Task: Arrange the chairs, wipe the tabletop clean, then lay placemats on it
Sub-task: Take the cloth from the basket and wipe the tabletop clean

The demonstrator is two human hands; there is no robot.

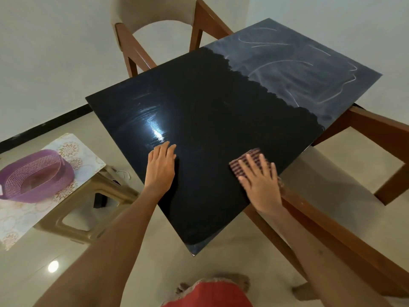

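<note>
Black tabletop (210,111), no legible writing.

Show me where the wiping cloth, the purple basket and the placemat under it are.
wiping cloth (247,160), head view, on its checked part showing beyond the fingers.
purple basket (33,187), head view, on its near outer wall.
placemat (86,160), head view, on its bare patterned corner right of the basket.

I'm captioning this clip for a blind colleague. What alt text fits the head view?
A right hand presses a checked cloth flat on a black tabletop, near part wiped dark, far corner chalky; the left hand rests flat beside it. Left, placemats and a purple basket sit on a stool; wooden chairs flank the table.
</note>
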